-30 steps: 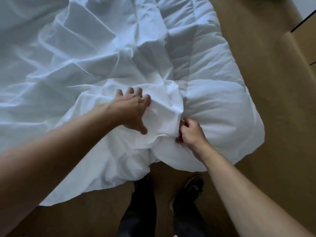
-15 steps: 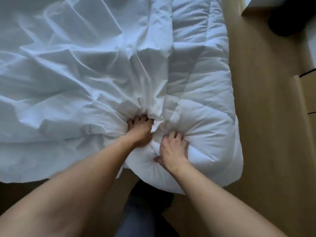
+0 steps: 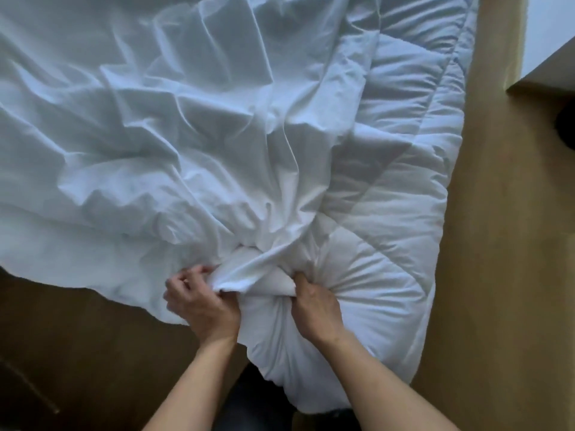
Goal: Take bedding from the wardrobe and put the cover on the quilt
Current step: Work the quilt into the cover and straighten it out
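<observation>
Your left hand [image 3: 202,303] pinches the bunched edge of the thin, creased white fabric cover [image 3: 149,129] at the near end of the puffy white stitched quilt [image 3: 389,219], and your right hand [image 3: 317,309] curls its fingers into that gathered end. You seem to be feeding quilt into cover; next, I judge, widen the opening and draw it over the quilt's bare right side farther off.

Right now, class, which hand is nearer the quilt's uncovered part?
Right. The right hand grips the uncovered quilt itself; the left hand grips the cover, further to the left.
</observation>
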`<state>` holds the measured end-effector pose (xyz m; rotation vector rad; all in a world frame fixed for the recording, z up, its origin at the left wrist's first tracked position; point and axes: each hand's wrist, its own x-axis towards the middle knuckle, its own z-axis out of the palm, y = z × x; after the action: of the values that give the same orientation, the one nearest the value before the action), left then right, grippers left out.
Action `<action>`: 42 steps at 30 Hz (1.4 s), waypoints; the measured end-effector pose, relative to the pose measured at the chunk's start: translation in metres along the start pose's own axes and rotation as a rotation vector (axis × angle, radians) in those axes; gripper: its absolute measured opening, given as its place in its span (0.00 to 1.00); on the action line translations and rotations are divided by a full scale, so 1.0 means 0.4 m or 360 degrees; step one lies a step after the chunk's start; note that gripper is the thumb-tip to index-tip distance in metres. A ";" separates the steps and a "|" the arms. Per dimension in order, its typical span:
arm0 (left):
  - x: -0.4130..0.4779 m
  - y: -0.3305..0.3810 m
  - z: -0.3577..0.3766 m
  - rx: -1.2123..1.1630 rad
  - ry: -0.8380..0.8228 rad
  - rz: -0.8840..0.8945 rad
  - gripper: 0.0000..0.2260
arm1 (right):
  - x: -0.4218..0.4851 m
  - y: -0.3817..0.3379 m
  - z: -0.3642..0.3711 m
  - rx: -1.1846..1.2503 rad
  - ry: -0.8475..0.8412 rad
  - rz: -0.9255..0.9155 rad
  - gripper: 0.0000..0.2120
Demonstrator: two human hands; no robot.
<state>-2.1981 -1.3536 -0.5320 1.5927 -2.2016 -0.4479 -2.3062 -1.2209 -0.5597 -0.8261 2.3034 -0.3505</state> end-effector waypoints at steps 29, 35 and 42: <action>-0.112 0.499 0.290 -0.0313 -0.1308 -0.0767 0.24 | 0.162 0.354 -0.372 -0.0048 -0.0666 -0.0443 0.27; 0.140 0.723 0.339 -0.2663 -0.0181 -0.1492 0.28 | 0.220 0.354 -0.435 0.0238 -0.1174 -0.0300 0.24; 0.253 0.834 0.471 -0.2871 0.0148 -0.1601 0.19 | 0.583 0.290 -0.715 0.1344 -0.0192 0.0136 0.06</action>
<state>-2.5942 -1.3424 -0.5280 1.1676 -0.0900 -1.7709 -2.6862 -1.2741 -0.5122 -0.3019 1.8000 -1.0957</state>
